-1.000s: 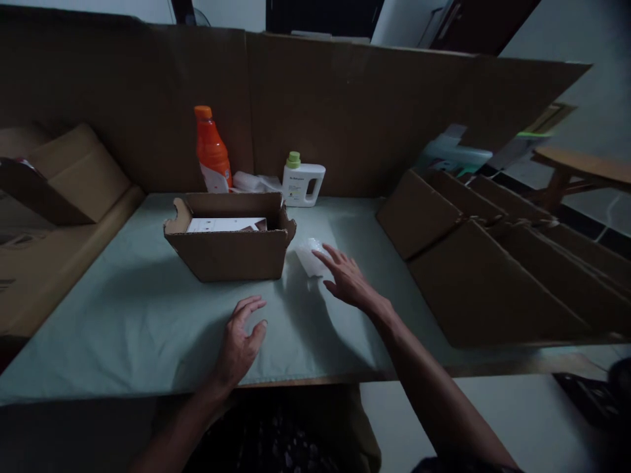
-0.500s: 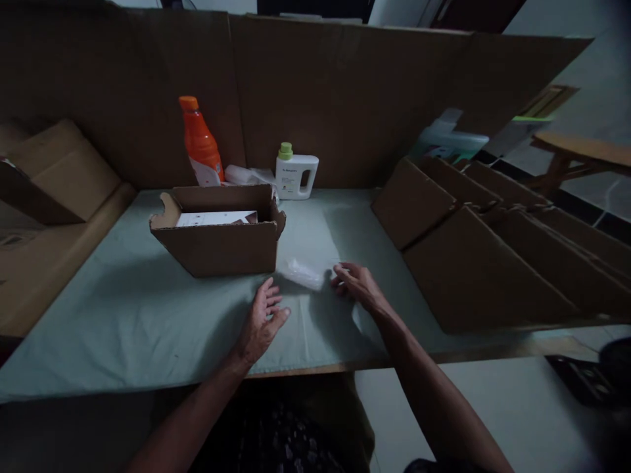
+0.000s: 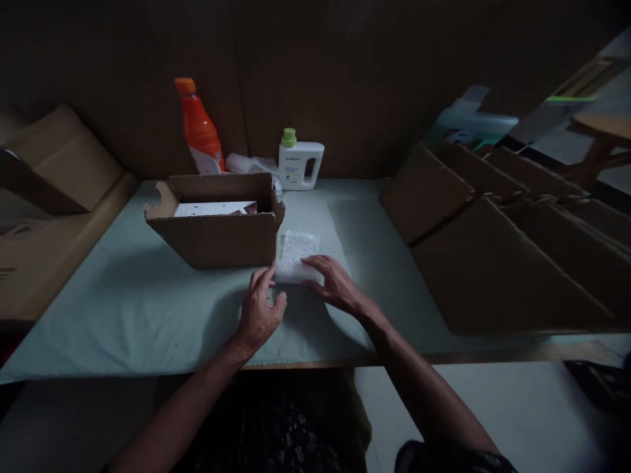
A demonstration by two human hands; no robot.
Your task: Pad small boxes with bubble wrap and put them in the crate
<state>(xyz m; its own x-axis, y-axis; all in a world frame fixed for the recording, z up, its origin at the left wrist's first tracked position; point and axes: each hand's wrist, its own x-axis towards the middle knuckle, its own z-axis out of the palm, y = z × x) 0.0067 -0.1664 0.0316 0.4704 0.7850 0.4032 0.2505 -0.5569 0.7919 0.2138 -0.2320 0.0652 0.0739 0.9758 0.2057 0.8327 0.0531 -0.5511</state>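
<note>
A small folded piece of clear bubble wrap point(image 3: 299, 246) lies on the green cloth, just right of an open cardboard box point(image 3: 227, 243). My left hand point(image 3: 259, 307) has its fingertips at the near left corner of the wrap; thumb and fingers are apart. From the right, my right hand point(image 3: 336, 282) reaches over the wrap's right edge, its fingers stretched and thumb lower down, not closed on it. A white printed carton point(image 3: 214, 209) sits inside the cardboard box.
Behind the box stand an orange bottle point(image 3: 200, 135) and a white jug with a green cap point(image 3: 299, 165), with crumpled plastic wrap point(image 3: 244, 163) between them. Cardboard dividers point(image 3: 493, 269) fill the right, a blue-green container point(image 3: 470, 125) behind. Another cardboard box point(image 3: 59, 164) is at left.
The bubble wrap has tipped from a blurred, narrow shape to lying flat. My right hand has come left onto its edge, and my left hand has moved slightly up. The view has tilted down.
</note>
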